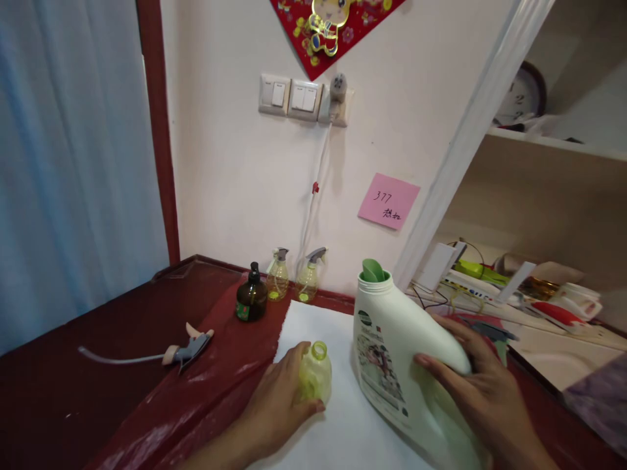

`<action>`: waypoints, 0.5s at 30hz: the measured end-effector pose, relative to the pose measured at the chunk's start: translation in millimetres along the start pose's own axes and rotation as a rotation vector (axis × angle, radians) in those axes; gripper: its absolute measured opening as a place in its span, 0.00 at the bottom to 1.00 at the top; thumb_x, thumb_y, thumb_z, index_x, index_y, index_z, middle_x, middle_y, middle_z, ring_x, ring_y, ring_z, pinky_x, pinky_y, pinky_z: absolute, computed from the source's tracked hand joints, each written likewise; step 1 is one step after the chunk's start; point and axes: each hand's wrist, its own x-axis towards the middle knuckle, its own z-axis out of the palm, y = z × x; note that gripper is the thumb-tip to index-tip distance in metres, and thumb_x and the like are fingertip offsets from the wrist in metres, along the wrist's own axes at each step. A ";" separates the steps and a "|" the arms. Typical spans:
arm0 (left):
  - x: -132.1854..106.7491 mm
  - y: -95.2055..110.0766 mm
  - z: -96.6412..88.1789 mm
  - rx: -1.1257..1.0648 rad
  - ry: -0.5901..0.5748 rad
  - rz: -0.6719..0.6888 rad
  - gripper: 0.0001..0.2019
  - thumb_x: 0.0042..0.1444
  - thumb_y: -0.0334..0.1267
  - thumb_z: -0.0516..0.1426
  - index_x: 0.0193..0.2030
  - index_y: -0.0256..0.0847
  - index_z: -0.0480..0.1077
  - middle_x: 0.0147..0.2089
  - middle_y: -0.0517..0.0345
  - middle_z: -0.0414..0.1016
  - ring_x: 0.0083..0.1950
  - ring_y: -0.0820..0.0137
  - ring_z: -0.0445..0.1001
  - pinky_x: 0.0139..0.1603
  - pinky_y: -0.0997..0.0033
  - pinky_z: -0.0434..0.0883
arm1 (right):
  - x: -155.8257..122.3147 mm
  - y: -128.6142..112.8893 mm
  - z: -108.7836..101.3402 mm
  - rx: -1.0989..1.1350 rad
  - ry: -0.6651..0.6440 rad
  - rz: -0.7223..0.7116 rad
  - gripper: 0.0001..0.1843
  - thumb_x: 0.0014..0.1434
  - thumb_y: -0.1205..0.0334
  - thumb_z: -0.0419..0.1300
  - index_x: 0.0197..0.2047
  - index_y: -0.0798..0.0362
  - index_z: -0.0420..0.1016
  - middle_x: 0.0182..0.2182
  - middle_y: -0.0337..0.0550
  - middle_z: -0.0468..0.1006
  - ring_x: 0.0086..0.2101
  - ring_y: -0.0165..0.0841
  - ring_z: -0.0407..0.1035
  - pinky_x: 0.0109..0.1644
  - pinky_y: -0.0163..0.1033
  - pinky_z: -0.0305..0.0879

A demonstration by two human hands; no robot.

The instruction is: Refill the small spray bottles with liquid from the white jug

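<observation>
Holding two containers on the white sheet [313,320] that covers part of the dark red tabletop [98,391]; entries as follows

Item 1, small yellow-green bottle [316,375]: clear tinted plastic, rounded body, short open neck with no cap or sprayer on it. It stands upright on the sheet, near its front edge, just left of the jug and apart from it. My left hand [281,398] is wrapped around its side, fingers curled about the body, mouth left uncovered.

Item 2, white detergent jug [392,339]: large, opaque, printed label on the face toward me, green pour spout [373,269] showing in the open top. It leans, neck up and away from me. My right hand [482,391] grips it along the handle side, fingers spread over the shoulder.

Handling note, my judgement: the small bottle is light and narrow-necked, so my left hand should pin it flat to the sheet without squeezing; the jug looks heavy, so its weight belongs low in my right palm.

Also present: a loose trigger sprayer [189,351] with its tube, lying well to the left; a brown pump bottle [251,297] and two small spray bottles [278,277] by the wall
</observation>
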 end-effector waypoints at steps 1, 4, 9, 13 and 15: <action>0.0 0.3 -0.2 0.002 0.000 0.002 0.45 0.49 0.42 0.65 0.73 0.44 0.55 0.73 0.48 0.63 0.71 0.46 0.62 0.72 0.50 0.57 | -2.1 -4.5 -6.8 -0.021 -0.019 -0.014 0.36 0.44 0.38 0.72 0.54 0.45 0.78 0.47 0.44 0.84 0.35 0.41 0.80 0.29 0.37 0.77; -0.7 0.7 -0.9 0.005 -0.006 0.009 0.45 0.49 0.42 0.66 0.73 0.46 0.55 0.74 0.49 0.62 0.71 0.48 0.62 0.72 0.51 0.57 | -6.2 -15.7 -24.5 -0.080 -0.073 -0.116 0.33 0.41 0.39 0.73 0.49 0.43 0.82 0.42 0.42 0.86 0.29 0.42 0.81 0.23 0.35 0.77; -1.4 1.8 -1.0 -0.004 0.007 0.032 0.43 0.49 0.42 0.66 0.72 0.48 0.57 0.73 0.50 0.64 0.70 0.48 0.63 0.71 0.50 0.57 | -8.4 -18.4 -45.5 -0.166 -0.236 -0.322 0.27 0.47 0.43 0.73 0.51 0.39 0.82 0.42 0.41 0.87 0.27 0.41 0.82 0.23 0.34 0.78; -2.0 3.6 -1.0 0.011 0.002 0.029 0.42 0.50 0.41 0.65 0.72 0.47 0.56 0.72 0.49 0.64 0.69 0.48 0.64 0.70 0.50 0.59 | -11.0 -16.0 -54.5 -0.304 -0.258 -0.549 0.27 0.51 0.43 0.72 0.54 0.35 0.80 0.43 0.39 0.86 0.31 0.42 0.83 0.20 0.30 0.75; -2.2 4.1 -1.3 0.018 0.001 0.036 0.42 0.50 0.41 0.65 0.71 0.47 0.56 0.71 0.49 0.65 0.68 0.48 0.65 0.69 0.50 0.60 | -12.5 -17.8 -55.9 -0.345 -0.277 -0.644 0.28 0.53 0.42 0.71 0.56 0.34 0.78 0.41 0.37 0.87 0.27 0.39 0.82 0.20 0.29 0.75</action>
